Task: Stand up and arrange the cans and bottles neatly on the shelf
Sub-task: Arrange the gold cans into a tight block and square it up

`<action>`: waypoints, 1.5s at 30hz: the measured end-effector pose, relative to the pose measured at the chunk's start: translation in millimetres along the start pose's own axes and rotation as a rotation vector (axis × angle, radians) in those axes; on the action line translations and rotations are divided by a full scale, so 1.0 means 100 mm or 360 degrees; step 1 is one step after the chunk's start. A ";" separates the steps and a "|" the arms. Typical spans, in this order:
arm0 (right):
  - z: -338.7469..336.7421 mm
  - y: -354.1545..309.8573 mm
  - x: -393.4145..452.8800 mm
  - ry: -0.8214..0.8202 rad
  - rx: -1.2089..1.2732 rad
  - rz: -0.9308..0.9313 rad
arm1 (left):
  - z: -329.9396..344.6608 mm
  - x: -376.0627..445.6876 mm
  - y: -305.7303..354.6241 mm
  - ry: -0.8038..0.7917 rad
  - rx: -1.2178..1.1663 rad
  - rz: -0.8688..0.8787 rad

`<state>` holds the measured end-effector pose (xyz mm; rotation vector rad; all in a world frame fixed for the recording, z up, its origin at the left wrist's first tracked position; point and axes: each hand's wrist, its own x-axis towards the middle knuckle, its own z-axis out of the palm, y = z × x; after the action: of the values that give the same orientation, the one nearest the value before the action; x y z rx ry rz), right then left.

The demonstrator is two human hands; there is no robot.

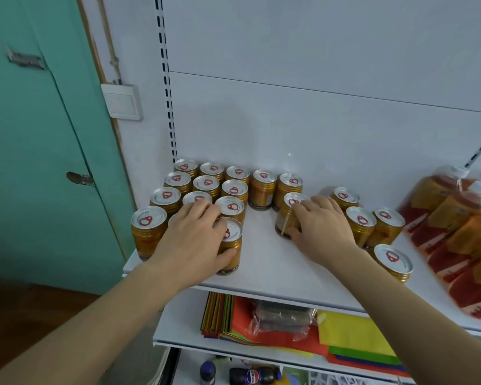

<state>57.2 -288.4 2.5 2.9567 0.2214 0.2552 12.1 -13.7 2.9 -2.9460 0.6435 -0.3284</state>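
Note:
Several gold cans with silver lids stand upright on the white shelf (264,262). A tight block of them fills the left end, for instance the front-left can (148,232). My left hand (197,240) wraps the front can of that block (231,245), thumb on its side. My right hand (321,226) grips a lone can (288,215) in the middle of the shelf, fingers over its lid. Two cans (263,190) stand behind it at the back wall. A looser group of cans (372,226) stands to the right, one (393,262) near the front edge.
Orange bottles (456,226) lie packed at the shelf's right end. The lower shelf (178,329) holds coloured paper sheets (353,332) and a wrapped pack (283,318). Dark bottles (254,375) lie lower down. A green door (39,162) is at the left.

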 end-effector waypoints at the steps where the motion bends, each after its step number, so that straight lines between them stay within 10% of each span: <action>1: -0.01 0.00 0.02 -0.0004 0.0043 0.0001 | 0.00 0.00 -0.03 -0.0008 -0.0004 0.0002; 27: 0.20 -0.25 0.29 -0.0010 0.0199 -0.0307 | -0.01 0.13 -0.20 -0.0233 -0.0261 0.0137; 45: -0.18 1.11 -0.81 0.0090 0.0234 0.0070 | -0.16 1.09 1.11 -0.0018 -0.0564 0.0483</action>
<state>-9.8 -407.1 26.9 3.1055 0.1898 0.3431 60.7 -160.8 22.3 -3.0962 1.2450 -0.1833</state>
